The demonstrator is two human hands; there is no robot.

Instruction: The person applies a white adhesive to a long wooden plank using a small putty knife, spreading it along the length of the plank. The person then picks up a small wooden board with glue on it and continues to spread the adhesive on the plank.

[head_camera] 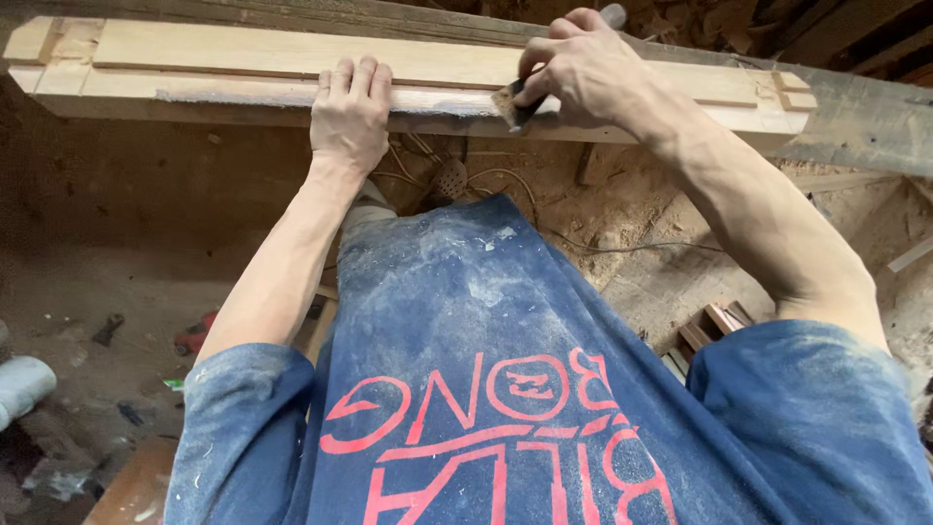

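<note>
The step in hand looks like sanding the near edge of the long wooden beam (243, 58). The right hand (583, 73) has its grip closed around a small dark sanding piece (512, 105), pressed on that edge. Just left of it, the left hand (350, 112) lies flat, grip open, steadying the beam. Next calls for even strokes along the edge.

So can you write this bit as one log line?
left hand: flat on plank | right hand: grips tool at plank edge | floor: sawdust
</note>
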